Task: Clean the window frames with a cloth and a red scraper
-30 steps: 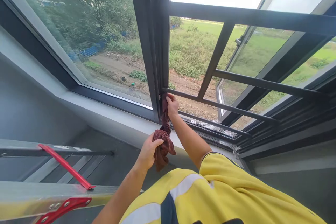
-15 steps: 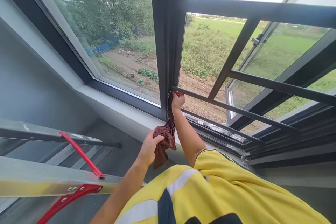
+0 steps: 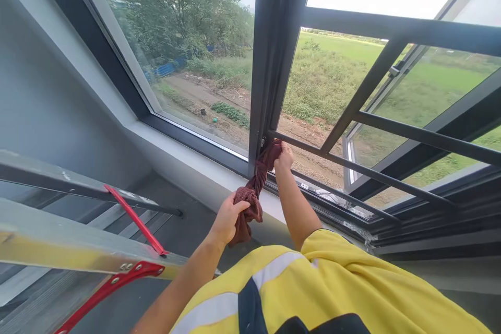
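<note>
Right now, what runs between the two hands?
In the head view, only the twisted red cloth: the left hand grips its bunched lower end, the right hand its upper end at the window bar.

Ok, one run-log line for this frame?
left hand: grips cloth lower end | right hand: presses cloth top at window frame corner | ladder: beside

No legible text, label, brand, number or sign on window frame, ladder or cloth.
</note>
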`<act>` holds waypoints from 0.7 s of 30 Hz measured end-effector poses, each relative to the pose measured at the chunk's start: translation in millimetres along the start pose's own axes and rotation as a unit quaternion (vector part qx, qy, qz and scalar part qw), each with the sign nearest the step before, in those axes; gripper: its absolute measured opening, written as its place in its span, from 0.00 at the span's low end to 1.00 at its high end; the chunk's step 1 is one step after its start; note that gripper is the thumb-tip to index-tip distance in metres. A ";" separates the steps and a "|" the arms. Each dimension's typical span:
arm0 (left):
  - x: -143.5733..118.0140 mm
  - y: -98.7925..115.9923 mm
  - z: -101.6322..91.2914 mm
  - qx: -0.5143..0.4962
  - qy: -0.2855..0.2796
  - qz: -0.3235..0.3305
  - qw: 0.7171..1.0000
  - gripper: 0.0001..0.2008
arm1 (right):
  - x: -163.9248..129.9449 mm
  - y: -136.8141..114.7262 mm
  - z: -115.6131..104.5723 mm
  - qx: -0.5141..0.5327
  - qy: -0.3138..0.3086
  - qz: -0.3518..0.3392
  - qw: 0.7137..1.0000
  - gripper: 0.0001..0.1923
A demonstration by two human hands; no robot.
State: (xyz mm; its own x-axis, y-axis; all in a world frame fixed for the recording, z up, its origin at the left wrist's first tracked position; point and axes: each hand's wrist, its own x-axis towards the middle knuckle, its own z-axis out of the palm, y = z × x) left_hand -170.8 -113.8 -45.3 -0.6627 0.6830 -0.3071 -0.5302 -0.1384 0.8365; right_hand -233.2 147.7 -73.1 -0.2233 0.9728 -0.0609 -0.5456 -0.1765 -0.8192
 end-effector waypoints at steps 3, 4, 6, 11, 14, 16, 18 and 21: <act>3.1 -1.0 2.1 -0.003 0.003 -0.005 1.000 0.17 | -7.2 -0.1 0.6 -0.075 -0.062 -0.042 0.994 0.08; 4.5 -1.1 3.4 -0.004 -0.001 -0.007 1.000 0.17 | -11.1 2.5 1.3 -0.137 -0.083 -0.089 0.983 0.10; 7.2 -1.7 6.2 -0.001 -0.015 -0.009 1.000 0.18 | -19.5 10.3 -1.1 -0.299 -0.120 -0.201 0.925 0.15; 13.0 -10.6 9.6 0.012 -0.019 -0.022 0.999 0.18 | -39.1 26.4 -35.3 -0.664 -0.184 -0.297 0.662 0.25; 13.4 -19.5 11.6 0.009 -0.011 -0.032 0.999 0.17 | -43.6 24.8 -51.7 -0.746 -0.207 -0.284 0.566 0.25; 11.1 -23.6 14.4 0.011 -0.007 -0.039 0.999 0.17 | -40.3 18.4 -53.6 -0.763 -0.218 -0.278 0.541 0.25; 7.3 -25.2 17.4 0.011 -0.009 -0.045 0.999 0.16 | -33.0 9.0 -52.5 -0.770 -0.227 -0.270 0.531 0.22; 1.6 -24.8 19.1 0.001 -0.019 -0.040 0.999 0.15 | -21.3 -4.0 -54.7 -0.774 -0.211 -0.248 0.543 0.16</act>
State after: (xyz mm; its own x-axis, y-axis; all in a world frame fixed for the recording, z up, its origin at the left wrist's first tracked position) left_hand -148.6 -95.7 -57.9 -0.5980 0.7180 -0.3561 -0.5793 -0.0801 0.8112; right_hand -182.1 135.9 -99.7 -0.7019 0.6653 0.2545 0.6376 0.7461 -0.1919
